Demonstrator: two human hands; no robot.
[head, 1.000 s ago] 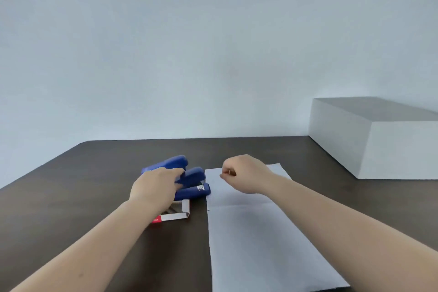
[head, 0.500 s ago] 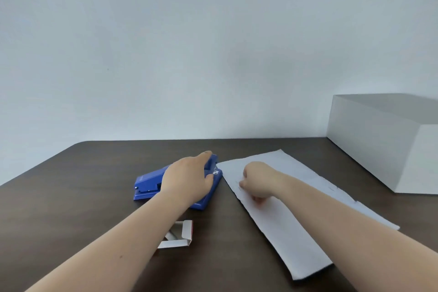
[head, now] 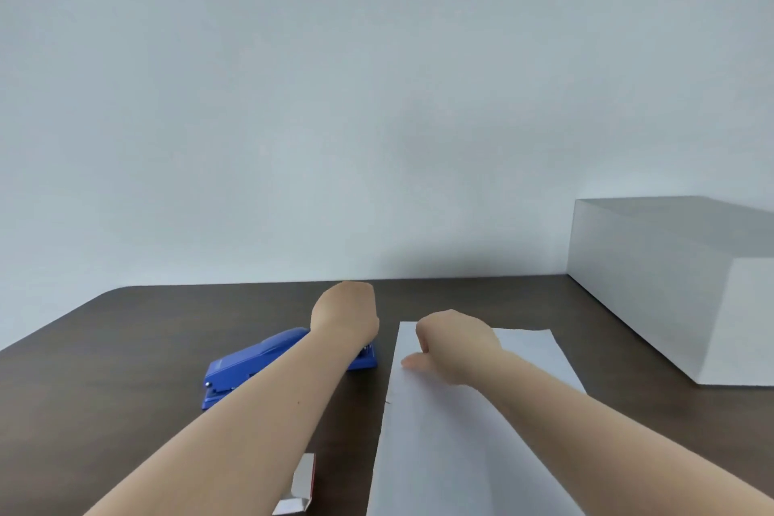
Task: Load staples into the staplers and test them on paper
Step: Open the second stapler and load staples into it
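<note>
The stapler (head: 289, 364) lay closed on the dark table (head: 125, 348), its front end toward the paper (head: 469, 432) but just short of the sheet's left edge. The left hand (head: 345, 316) rested over that front end, seen from behind the wrist; whether its fingers curled round the stapler or only pressed on it could not be told. The right hand (head: 454, 344) sat on the paper's far left corner, fingers loosely curled and the thumb flat on the sheet, pinning it rather than gripping it. An opened staple box (head: 302, 486) lay near the table's front edge, beside the left forearm.

The step looked like a test staple. To do it well, the sheet's edge should go fully into the stapler's mouth before any press, with the right hand keeping the paper flat and clear of the mouth. Then a firm, straight push from the left hand on the top would likely suit.
</note>
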